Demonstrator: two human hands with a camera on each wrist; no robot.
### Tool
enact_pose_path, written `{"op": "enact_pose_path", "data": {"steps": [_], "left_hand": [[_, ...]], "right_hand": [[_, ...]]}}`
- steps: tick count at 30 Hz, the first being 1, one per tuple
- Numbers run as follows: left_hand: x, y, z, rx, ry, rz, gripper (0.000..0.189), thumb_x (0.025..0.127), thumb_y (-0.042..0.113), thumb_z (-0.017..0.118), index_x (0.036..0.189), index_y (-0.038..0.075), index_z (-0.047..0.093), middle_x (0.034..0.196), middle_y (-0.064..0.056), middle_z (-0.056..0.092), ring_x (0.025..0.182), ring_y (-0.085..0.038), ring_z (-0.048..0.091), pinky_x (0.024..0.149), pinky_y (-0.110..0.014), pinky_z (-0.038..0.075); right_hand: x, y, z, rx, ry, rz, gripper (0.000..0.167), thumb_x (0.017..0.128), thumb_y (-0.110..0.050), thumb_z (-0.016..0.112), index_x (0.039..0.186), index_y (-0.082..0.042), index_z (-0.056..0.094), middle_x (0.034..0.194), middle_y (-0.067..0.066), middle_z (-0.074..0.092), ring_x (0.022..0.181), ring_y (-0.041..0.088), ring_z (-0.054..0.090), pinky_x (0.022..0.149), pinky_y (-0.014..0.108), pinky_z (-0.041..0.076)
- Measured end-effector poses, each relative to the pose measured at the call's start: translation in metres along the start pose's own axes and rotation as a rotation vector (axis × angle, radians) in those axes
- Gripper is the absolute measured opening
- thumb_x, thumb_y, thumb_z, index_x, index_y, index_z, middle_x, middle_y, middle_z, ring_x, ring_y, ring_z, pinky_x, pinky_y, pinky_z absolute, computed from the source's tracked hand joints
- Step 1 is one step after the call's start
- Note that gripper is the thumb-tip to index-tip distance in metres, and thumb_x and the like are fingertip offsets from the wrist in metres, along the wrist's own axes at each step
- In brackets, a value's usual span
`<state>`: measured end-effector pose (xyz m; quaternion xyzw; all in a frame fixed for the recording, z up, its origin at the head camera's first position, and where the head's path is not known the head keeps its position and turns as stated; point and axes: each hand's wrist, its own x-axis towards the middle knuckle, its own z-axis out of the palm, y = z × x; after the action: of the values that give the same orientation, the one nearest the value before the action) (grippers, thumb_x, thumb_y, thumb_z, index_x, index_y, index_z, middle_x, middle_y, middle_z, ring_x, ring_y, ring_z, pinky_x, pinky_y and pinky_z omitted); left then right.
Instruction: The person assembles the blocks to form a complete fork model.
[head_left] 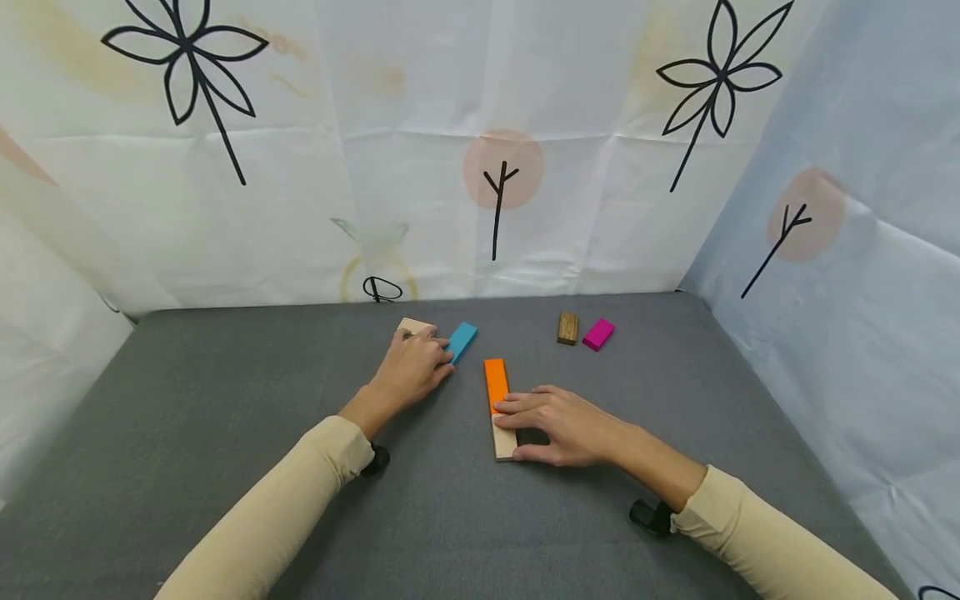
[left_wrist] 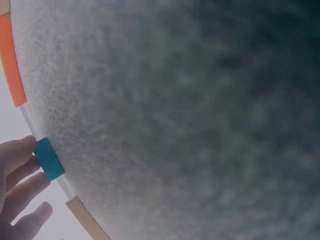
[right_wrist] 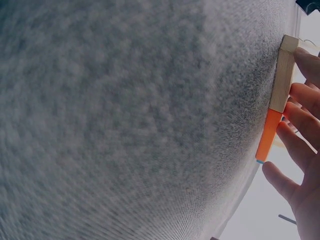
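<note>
An orange block and a plain wooden block lie end to end in a line on the grey surface. My right hand holds the plain block, fingertips over its top and left edge, thumb at its near right side; another finger touches the orange block. Farther left, my left hand pinches a blue block. In the left wrist view, thumb and fingers sit at opposite ends of this blue block. Just beyond that hand lies a second plain wooden block, partly hidden by its fingers.
At the back right, a dark brown block lies beside a magenta block. Pale cloth walls with printed plants rise along the back and sides of the grey surface.
</note>
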<state>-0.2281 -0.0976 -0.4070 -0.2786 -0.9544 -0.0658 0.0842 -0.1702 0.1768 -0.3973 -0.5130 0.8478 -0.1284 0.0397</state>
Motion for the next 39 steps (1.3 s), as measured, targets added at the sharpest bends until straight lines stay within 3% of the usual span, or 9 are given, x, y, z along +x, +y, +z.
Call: {"op": "enact_pose_path", "data": {"steps": [7,15,29,39], "left_hand": [[0.001,0.000,0.000,-0.051,0.003,0.030,0.026,0.095,0.016,0.069,0.119,0.007,0.074,0.131,-0.012,0.065,0.133,-0.035,0.050,0.099,-0.059,0.042],[0.004,-0.004,0.005,-0.096,-0.002,0.026,0.029,0.097,0.011,0.065,0.125,0.012,0.071,0.135,-0.013,0.062,0.134,-0.036,0.048,0.101,-0.063,0.038],[-0.013,0.001,-0.006,-0.126,-0.164,-0.031,0.044,0.103,0.029,0.056,0.141,0.007,0.057,0.149,-0.014,0.049,0.144,-0.034,0.036,0.106,-0.064,0.033],[-0.007,-0.001,-0.004,-0.181,-0.239,-0.009,0.051,0.104,0.032,0.054,0.148,0.007,0.048,0.155,-0.015,0.039,0.146,-0.034,0.031,0.107,-0.064,0.033]], "right_hand": [[0.000,0.000,0.000,0.004,0.004,0.001,0.050,0.097,-0.037,0.066,0.138,-0.009,0.061,0.144,0.005,0.055,0.138,0.022,0.046,0.108,0.054,0.037],[0.001,-0.001,0.000,0.005,0.002,0.007,0.050,0.097,-0.037,0.065,0.139,-0.010,0.061,0.144,0.004,0.055,0.138,0.022,0.046,0.108,0.055,0.037],[0.001,-0.001,-0.001,0.003,-0.004,0.009,0.050,0.098,-0.037,0.064,0.139,-0.009,0.061,0.144,0.005,0.056,0.137,0.023,0.048,0.107,0.055,0.039],[0.001,-0.002,-0.001,0.001,-0.010,0.015,0.050,0.098,-0.038,0.063,0.139,-0.010,0.060,0.145,0.005,0.055,0.137,0.022,0.047,0.107,0.055,0.038]]}}
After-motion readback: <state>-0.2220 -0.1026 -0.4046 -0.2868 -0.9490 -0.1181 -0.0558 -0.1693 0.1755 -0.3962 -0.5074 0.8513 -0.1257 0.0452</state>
